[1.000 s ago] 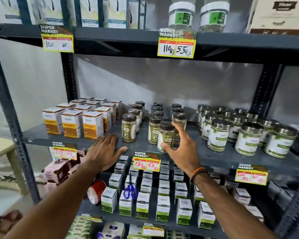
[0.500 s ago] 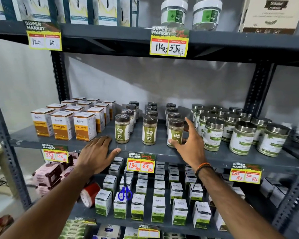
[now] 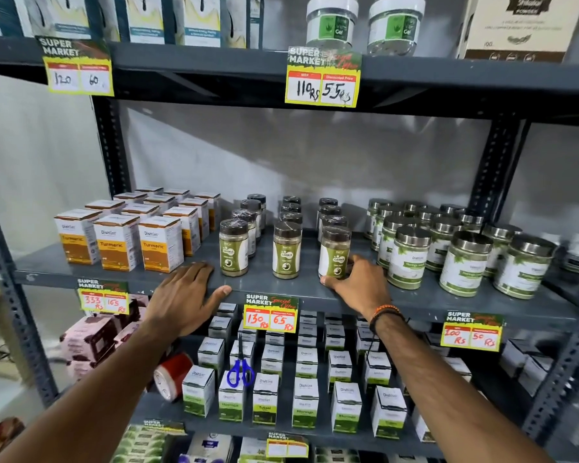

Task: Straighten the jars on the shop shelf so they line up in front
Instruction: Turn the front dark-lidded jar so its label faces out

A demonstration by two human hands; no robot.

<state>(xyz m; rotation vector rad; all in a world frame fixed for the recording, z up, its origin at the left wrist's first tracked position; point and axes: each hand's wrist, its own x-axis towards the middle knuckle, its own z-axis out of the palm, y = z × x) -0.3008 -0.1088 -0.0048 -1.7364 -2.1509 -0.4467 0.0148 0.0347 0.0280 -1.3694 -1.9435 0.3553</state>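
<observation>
Three rows of green-labelled spice jars with dark lids stand on the grey middle shelf (image 3: pixel 301 293). Their front jars are the left jar (image 3: pixel 233 249), the middle jar (image 3: pixel 286 251) and the right jar (image 3: pixel 334 253), roughly level with one another. My right hand (image 3: pixel 360 286) wraps the base of the right jar, thumb in front and fingers behind it. My left hand (image 3: pixel 186 295) lies flat on the shelf's front edge, left of the left jar, holding nothing.
Orange turmeric boxes (image 3: pixel 117 242) fill the shelf's left part; larger steel-lidded jars (image 3: pixel 465 262) crowd the right, close to my right hand. Price tags (image 3: pixel 269 314) hang from the shelf edge. Below stand white-green boxes (image 3: pixel 305 401) with blue scissors (image 3: pixel 240 370).
My right hand has pushed the right jar back and to the right, from ahead of the others into line with them, and slid down to its base. The left hand stayed put.
</observation>
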